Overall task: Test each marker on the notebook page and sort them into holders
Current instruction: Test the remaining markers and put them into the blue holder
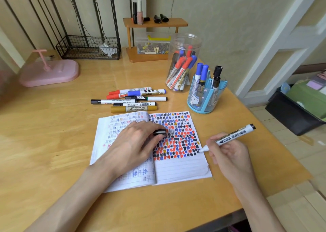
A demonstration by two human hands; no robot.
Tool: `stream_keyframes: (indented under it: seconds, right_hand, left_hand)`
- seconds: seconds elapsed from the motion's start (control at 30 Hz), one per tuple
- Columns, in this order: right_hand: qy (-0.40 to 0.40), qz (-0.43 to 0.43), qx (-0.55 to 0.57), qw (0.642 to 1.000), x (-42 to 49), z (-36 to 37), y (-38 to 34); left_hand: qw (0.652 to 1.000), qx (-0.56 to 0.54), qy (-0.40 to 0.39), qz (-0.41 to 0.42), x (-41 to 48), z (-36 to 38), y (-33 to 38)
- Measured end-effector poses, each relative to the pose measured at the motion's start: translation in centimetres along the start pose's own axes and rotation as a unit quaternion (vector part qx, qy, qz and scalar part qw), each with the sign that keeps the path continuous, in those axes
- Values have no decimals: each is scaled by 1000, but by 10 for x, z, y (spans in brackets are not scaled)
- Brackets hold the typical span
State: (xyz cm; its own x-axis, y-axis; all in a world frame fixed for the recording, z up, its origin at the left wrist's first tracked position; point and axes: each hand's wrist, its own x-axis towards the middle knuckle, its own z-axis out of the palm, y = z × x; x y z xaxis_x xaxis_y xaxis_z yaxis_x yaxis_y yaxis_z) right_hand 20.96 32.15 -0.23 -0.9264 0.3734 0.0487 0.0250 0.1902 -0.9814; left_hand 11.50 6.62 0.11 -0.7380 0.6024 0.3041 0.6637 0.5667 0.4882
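Head view: the right hand (229,154) grips a white marker (231,137) right of centre, its tip touching the notebook (180,168) page at the right end of the lowest row of marks. The left hand (135,142) lies flat on the notebook, pinching a black cap (159,132). Above, loose markers (132,98) lie on the table (53,143); to the upper right stand a clear jar (183,64) and a blue holder (205,94), both holding markers.
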Motion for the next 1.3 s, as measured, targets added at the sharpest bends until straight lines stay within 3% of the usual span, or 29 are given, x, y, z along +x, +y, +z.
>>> stream_keyframes:
  seconds: [0.23, 0.37, 0.5, 0.8, 1.1, 1.3]
  right_hand:
    - [7, -8, 95, 995, 17, 1, -16]
    - [-41, -28, 105, 993, 29, 13, -25]
    - [-65, 11, 175, 982, 32, 28, -29]
    - [-99, 21, 138, 985, 27, 34, -23]
    - [-159, -25, 133, 978, 22, 39, -23]
    - [-157, -46, 139, 977, 20, 41, -21]
  left_hand:
    - [999, -52, 15, -8, -1, 0, 3]
    - [997, -74, 37, -9, -2, 1, 3]
    - [997, -74, 35, -5, 0, 0, 3]
    - [996, -71, 46, 7, 0, 0, 2]
    - [993, -112, 45, -17, 0, 1, 5]
    - [986, -156, 57, -31, -1, 1, 8]
